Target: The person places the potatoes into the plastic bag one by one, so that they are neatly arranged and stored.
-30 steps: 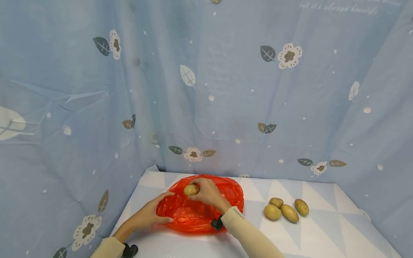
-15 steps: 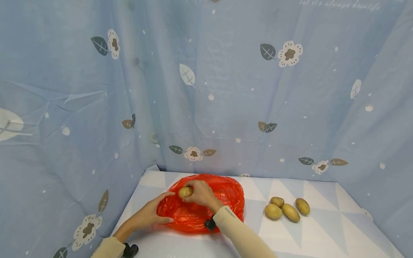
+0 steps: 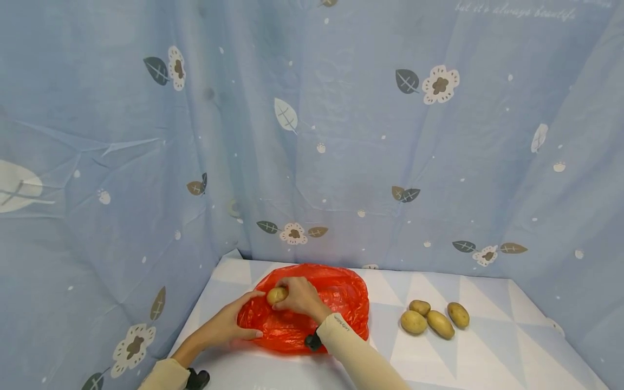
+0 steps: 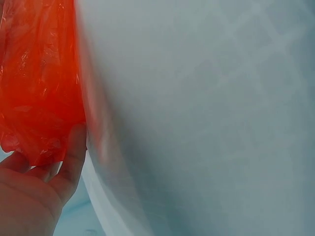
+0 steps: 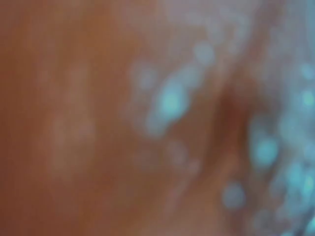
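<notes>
A red plastic bag (image 3: 336,295) lies spread on the table, its mouth facing up. My left hand (image 3: 225,324) holds the bag's left side, thumb at the near edge and fingers at the far edge. In the left wrist view, the thumb and fingers (image 4: 74,156) curve around the end of the red plastic. Over the bag's left part, my right hand (image 3: 299,296) pinches a yellow-brown potato (image 3: 277,296) between thumb and fingers. Whether the potato touches the plastic, I cannot tell. The right wrist view is blurred and shows no clear object.
Several potatoes (image 3: 440,324) lie together on the table to the right of the bag. A white and pale blue triangle-patterned cloth (image 3: 487,346) covers the table. Blue curtains (image 3: 361,135) with leaves and flowers hang behind and at both sides.
My right hand has carried the potato left and slightly down, nearer to the left hand's fingers. The left hand stays at the bag's left side.
</notes>
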`<state>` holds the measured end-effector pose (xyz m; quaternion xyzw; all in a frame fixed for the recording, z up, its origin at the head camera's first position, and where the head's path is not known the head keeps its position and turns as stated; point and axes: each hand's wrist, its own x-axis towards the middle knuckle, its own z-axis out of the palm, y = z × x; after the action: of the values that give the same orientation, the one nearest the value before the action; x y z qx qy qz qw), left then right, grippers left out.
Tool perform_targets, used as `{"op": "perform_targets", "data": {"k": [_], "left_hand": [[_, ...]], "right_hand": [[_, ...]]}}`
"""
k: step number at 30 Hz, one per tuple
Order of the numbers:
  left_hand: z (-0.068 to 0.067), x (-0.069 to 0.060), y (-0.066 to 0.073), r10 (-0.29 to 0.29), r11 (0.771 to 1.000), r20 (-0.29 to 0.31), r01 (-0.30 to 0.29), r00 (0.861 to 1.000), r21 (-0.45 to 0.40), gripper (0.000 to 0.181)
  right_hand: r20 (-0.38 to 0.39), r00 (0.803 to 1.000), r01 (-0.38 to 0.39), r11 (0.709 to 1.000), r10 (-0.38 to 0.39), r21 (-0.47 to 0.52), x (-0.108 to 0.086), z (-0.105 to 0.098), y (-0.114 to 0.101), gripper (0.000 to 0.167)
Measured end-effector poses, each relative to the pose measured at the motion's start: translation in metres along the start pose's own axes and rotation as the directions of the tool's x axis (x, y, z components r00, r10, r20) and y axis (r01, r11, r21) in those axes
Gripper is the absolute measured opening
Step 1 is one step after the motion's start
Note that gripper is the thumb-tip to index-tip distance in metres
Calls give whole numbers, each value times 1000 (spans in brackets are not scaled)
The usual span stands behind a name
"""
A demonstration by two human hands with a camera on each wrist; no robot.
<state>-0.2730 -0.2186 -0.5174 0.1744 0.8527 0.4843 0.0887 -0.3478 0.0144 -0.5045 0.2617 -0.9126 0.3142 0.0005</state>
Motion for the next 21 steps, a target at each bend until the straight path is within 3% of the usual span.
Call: {"op": "perform_targets", "data": {"k": [9, 21], "left_hand": [[0, 0, 0, 5, 1000, -9, -4, 1000, 5, 88], [1, 0, 0, -12, 1000, -8, 12, 1000, 14, 86]], "right_hand": [[2, 1000, -4, 999, 4, -32, -1, 5, 0, 41], [41, 999, -14, 1000, 14, 4, 0, 6, 6, 41]]}}
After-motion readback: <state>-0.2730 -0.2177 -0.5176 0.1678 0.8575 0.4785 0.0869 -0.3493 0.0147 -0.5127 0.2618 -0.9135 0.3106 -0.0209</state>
